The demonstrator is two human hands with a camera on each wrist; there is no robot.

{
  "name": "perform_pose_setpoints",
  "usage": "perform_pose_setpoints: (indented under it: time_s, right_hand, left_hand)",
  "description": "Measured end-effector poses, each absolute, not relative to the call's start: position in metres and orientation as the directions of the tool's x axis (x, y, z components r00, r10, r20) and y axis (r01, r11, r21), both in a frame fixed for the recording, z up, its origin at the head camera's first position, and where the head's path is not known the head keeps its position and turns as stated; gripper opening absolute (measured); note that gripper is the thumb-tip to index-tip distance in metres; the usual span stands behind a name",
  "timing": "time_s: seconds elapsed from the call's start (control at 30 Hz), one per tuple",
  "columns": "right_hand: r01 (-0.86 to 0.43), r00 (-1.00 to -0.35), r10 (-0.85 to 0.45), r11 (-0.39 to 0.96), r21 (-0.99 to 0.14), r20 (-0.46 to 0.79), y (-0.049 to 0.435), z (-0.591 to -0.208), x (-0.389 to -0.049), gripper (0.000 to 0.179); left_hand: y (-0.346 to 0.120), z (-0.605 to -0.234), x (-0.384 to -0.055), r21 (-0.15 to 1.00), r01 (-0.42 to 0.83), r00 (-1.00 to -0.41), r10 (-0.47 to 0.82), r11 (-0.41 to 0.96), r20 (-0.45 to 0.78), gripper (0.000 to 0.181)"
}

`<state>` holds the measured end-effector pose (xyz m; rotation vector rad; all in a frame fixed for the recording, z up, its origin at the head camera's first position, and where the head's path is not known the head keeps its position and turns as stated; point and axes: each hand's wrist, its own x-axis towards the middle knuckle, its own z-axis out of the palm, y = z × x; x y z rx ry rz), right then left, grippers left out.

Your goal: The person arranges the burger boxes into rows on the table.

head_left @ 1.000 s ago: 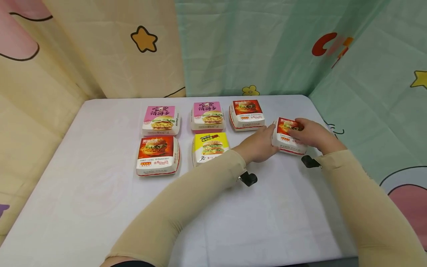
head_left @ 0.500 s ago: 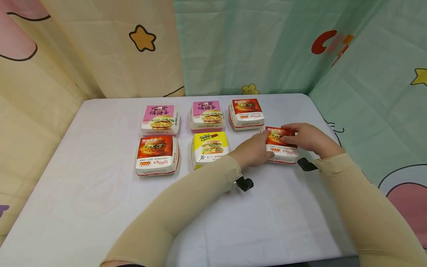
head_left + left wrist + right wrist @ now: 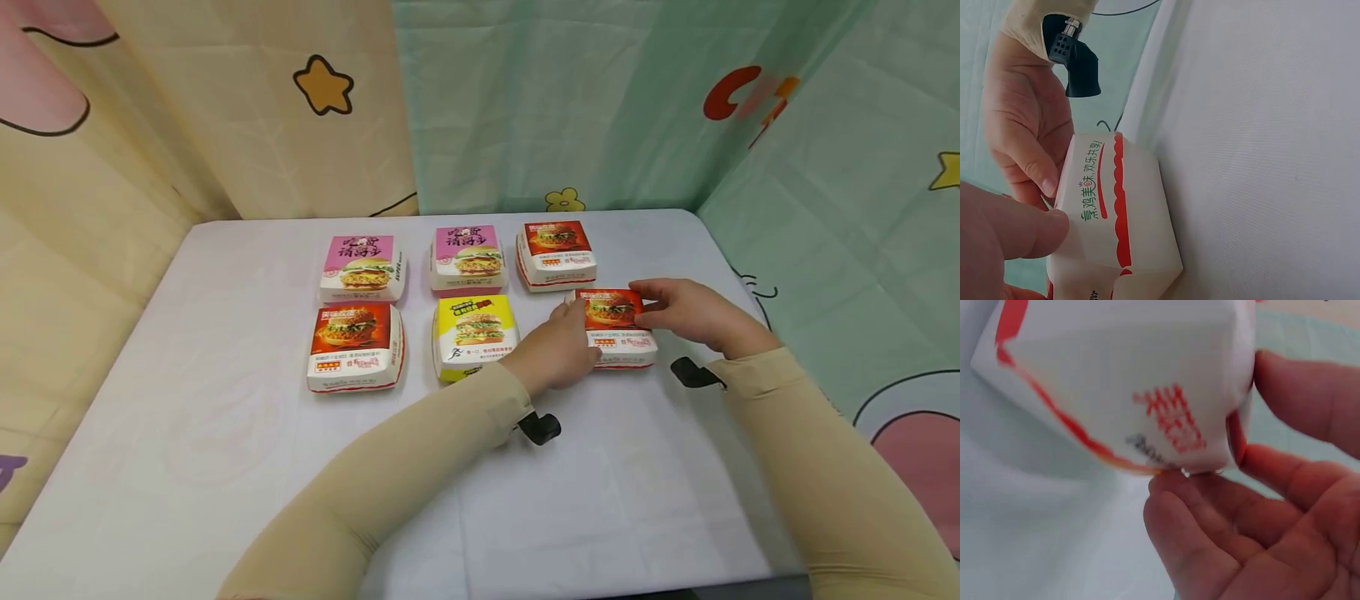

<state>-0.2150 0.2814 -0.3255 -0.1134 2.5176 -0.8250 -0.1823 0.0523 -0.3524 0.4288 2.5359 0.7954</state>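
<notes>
Both hands hold a red-and-white burger box (image 3: 617, 337) low over the right part of the table. My left hand (image 3: 553, 352) grips its left side, with the thumb (image 3: 1044, 232) on the front face. At the right end, my right hand (image 3: 693, 315) has its thumb on the top, and in the right wrist view its fingers (image 3: 1188, 534) lie along the box's side and corner. Immediately left is a yellow burger box (image 3: 475, 329), partly overlapped by the left wrist. Directly behind the held box stands another red-and-white burger box (image 3: 557, 258).
Two pink burger boxes, one at the back left (image 3: 362, 271) and one at the back middle (image 3: 468, 260), stand on the white-covered table (image 3: 225, 467). Another red burger box (image 3: 352, 354) sits front left. Patterned curtains (image 3: 555, 108) enclose the back and sides.
The held burger box has moved left and slightly toward the near edge, turning straighter beside the yellow one. Both hands travelled with it. The other boxes have stayed put.
</notes>
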Motion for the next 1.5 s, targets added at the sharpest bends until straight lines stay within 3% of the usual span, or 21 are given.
perform_pose_setpoints:
  time_s: [0.47,0.67,0.93,1.5]
  right_hand:
    - [0.069,-0.812,-0.333,0.761,-0.645,-0.480,0.282,-0.329,-0.217,0.082]
    - [0.050,-0.829,-0.315,0.781,-0.623,-0.462,0.275,-0.329,-0.216,0.081]
    - [0.061,-0.855,-0.288,0.770,-0.635,-0.431,0.268,-0.332,-0.217,0.081]
    - [0.094,-0.849,-0.261,0.781,-0.617,-0.459,0.260,-0.332,-0.217,0.079]
  left_hand:
    - [0.043,-0.351,-0.168,0.608,0.104,-0.849,0.389,0.787,-0.358,0.082]
    - [0.039,-0.350,-0.166,0.612,0.088,-0.854,0.375,0.786,-0.359,0.081]
    - [0.039,-0.357,-0.160,0.730,-0.024,-0.849,0.371,0.683,-0.376,0.082]
    - [0.040,-0.368,-0.150,0.764,-0.063,-0.883,0.321,0.642,-0.342,0.084]
